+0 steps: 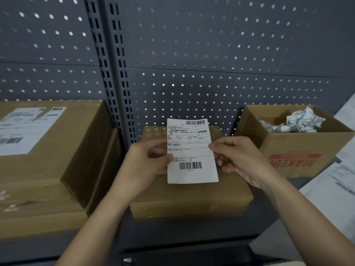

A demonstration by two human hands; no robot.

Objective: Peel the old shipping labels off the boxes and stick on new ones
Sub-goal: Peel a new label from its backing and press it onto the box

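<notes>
You hold the label (192,150) upright in front of you, printed face toward you, barcodes at top and bottom. Your left hand (148,160) pinches its left edge and your right hand (236,156) pinches its right edge, thumbs on the front and the other fingers curled behind. I cannot tell whether the backing paper is on or off.

Right behind and below the label sits the small box (192,200), closed, and the part of its top that shows is bare cardboard. So this box looks stripped and ready, and the sheet in your hands is probably the new one about to go on it.

To your left, the large box (48,169) carries a white label (17,131) on its lid, with a smaller barcode sticker beside it; whether that is old or new I cannot say. To your right, the open carton (299,150) holds crumpled labels (299,121), likely the peeled ones. More flat printed sheets (330,189) lie at the far right, near that carton. All the boxes stand on the dark counter (192,233) against the pegboard (211,54).
</notes>
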